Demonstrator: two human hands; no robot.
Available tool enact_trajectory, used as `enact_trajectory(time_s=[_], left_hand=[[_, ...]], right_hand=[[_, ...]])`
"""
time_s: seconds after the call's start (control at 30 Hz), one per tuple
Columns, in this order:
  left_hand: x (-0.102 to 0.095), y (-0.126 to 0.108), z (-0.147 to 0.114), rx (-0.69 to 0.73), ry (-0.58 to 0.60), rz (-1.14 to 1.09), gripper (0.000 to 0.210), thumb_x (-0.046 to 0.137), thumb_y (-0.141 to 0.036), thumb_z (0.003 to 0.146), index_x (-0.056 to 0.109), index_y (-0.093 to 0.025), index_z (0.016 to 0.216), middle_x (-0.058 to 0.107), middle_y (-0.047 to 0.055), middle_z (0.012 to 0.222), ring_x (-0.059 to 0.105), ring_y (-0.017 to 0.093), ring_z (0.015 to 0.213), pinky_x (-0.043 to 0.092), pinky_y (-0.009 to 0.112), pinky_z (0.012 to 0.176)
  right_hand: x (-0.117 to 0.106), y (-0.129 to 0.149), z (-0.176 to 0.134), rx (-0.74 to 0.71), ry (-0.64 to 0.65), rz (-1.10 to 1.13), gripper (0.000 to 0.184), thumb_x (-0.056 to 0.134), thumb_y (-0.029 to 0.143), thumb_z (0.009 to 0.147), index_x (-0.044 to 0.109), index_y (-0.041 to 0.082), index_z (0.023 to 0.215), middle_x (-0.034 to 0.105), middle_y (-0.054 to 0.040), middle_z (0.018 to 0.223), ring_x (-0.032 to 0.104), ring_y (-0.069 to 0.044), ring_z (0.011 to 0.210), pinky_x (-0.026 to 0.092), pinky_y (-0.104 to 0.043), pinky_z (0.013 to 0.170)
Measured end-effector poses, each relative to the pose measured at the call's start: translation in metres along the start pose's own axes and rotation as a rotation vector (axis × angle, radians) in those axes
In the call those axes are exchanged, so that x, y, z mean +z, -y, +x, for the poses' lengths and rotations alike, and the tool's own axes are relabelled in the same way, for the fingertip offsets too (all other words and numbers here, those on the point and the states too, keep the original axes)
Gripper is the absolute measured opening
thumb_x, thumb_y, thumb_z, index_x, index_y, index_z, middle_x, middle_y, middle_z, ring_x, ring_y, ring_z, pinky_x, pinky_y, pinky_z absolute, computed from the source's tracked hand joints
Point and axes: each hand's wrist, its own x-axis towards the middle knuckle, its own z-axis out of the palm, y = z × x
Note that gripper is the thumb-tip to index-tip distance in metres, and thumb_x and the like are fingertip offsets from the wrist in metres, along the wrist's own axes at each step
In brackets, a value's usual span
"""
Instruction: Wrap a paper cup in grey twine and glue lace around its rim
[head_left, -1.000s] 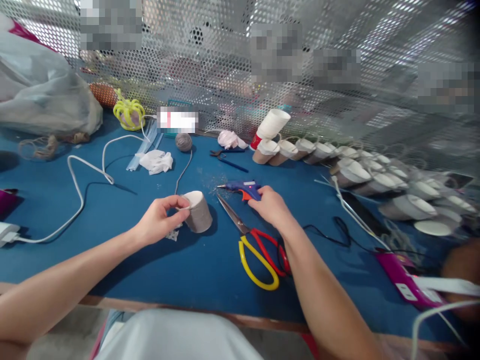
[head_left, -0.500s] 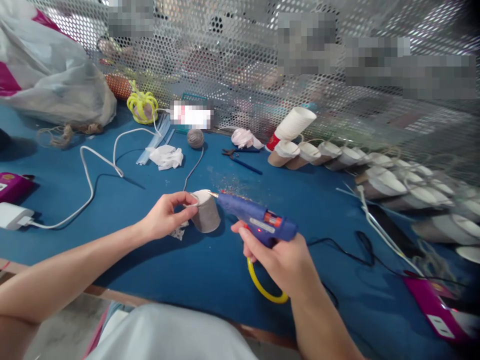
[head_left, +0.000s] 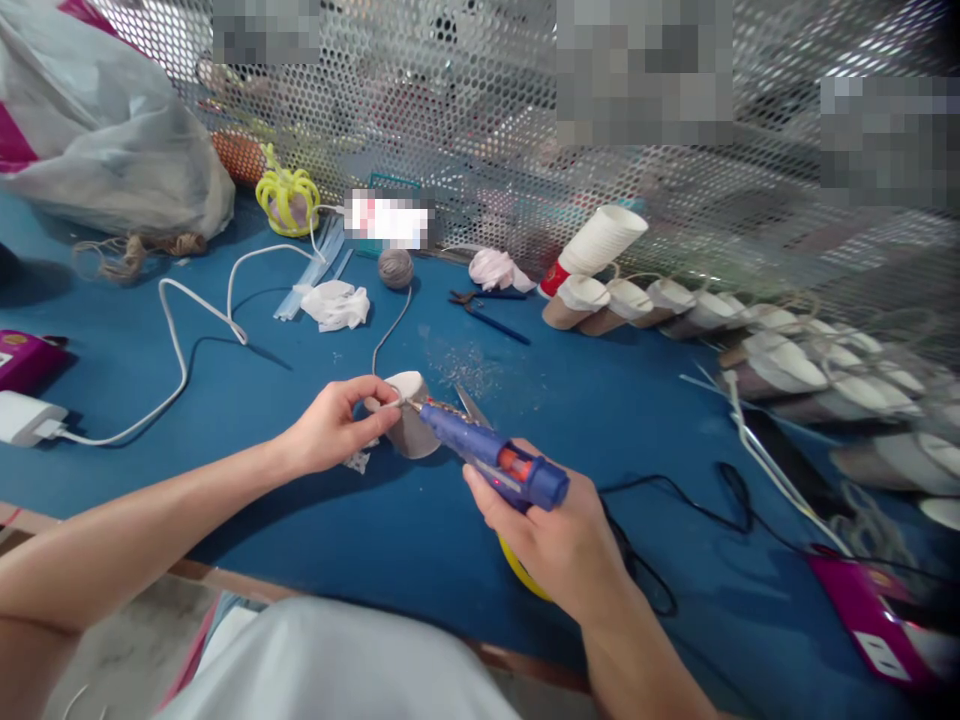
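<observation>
My left hand [head_left: 352,420] pinches the end of a grey cord at the upper left edge of a small upside-down cup [head_left: 416,435] with a pale covering. The cord [head_left: 386,335] runs back to a grey ball of cord [head_left: 395,268]. My right hand [head_left: 559,530] is wrapped round a blue hot glue gun [head_left: 480,450], its nozzle at the cup's edge close to my left fingertips. Whether the nozzle touches the cup, I cannot tell. Under the gun lies a pair of scissors with yellow handles [head_left: 525,575], partly hidden.
Blue-handled pliers [head_left: 491,315] and crumpled white material [head_left: 335,305] lie behind the cup. Several covered cups [head_left: 577,300] line the right side by a stack of paper cups [head_left: 604,243]. A white cable [head_left: 176,340] crosses the left; a black cord [head_left: 675,480] trails right.
The glue gun has tilted and moved left and slightly down, its nozzle now nearer my left fingers. More of the scissors' blade shows. My left hand keeps its pinch on the cord.
</observation>
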Motion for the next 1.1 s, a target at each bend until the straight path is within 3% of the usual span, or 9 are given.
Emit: enact_trajectory(time_s=[0.37, 0.6, 0.73, 1.0, 1.1], left_hand=[[-0.0008, 0.0028, 0.0031, 0.063, -0.009, 0.038, 0.015, 0.058, -0.028, 0.076, 0.058, -0.015, 0.082, 0.056, 0.0, 0.072, 0.049, 0.011, 0.066, 0.042, 0.022, 0.065], [-0.0028, 0.0025, 0.0029, 0.07, 0.033, 0.049, 0.039, 0.058, -0.026, 0.076, 0.058, -0.013, 0.113, 0.062, 0.004, 0.082, 0.055, 0.013, 0.075, 0.045, 0.024, 0.072], [-0.0038, 0.0028, 0.0028, 0.057, 0.044, 0.034, 0.043, 0.059, -0.027, 0.076, 0.057, -0.013, 0.117, 0.064, 0.007, 0.095, 0.058, 0.015, 0.084, 0.046, 0.027, 0.08], [-0.0068, 0.0048, 0.0028, 0.08, 0.09, 0.03, 0.048, 0.058, -0.026, 0.078, 0.052, -0.016, 0.125, 0.065, 0.008, 0.106, 0.059, 0.017, 0.095, 0.045, 0.03, 0.09], [-0.0079, 0.0042, 0.003, 0.088, 0.088, 0.079, 0.047, 0.057, -0.026, 0.079, 0.053, -0.015, 0.124, 0.065, 0.008, 0.108, 0.059, 0.018, 0.096, 0.045, 0.03, 0.09]], right_hand=[[0.0007, 0.004, 0.0007, -0.024, -0.012, -0.045, 0.008, 0.053, 0.024, 0.081, 0.051, 0.022, 0.074, 0.061, 0.0003, 0.063, 0.057, -0.015, 0.052, 0.045, -0.025, 0.051], [0.0005, 0.0008, 0.0015, -0.026, -0.045, -0.035, 0.012, 0.054, 0.023, 0.08, 0.048, 0.022, 0.07, 0.06, -0.0009, 0.064, 0.057, -0.015, 0.054, 0.044, -0.025, 0.05], [0.0, 0.0039, 0.0026, -0.026, -0.026, -0.03, 0.012, 0.053, 0.023, 0.08, 0.048, 0.023, 0.07, 0.058, 0.001, 0.06, 0.056, -0.014, 0.051, 0.044, -0.025, 0.049], [0.0008, -0.0009, 0.0035, -0.042, -0.026, -0.038, 0.009, 0.05, 0.025, 0.081, 0.052, 0.021, 0.073, 0.06, -0.0021, 0.064, 0.057, -0.017, 0.056, 0.048, -0.029, 0.057], [0.0009, 0.0009, 0.0025, -0.024, -0.018, -0.022, 0.011, 0.052, 0.025, 0.081, 0.049, 0.022, 0.07, 0.057, 0.0008, 0.059, 0.054, -0.014, 0.05, 0.046, -0.026, 0.053]])
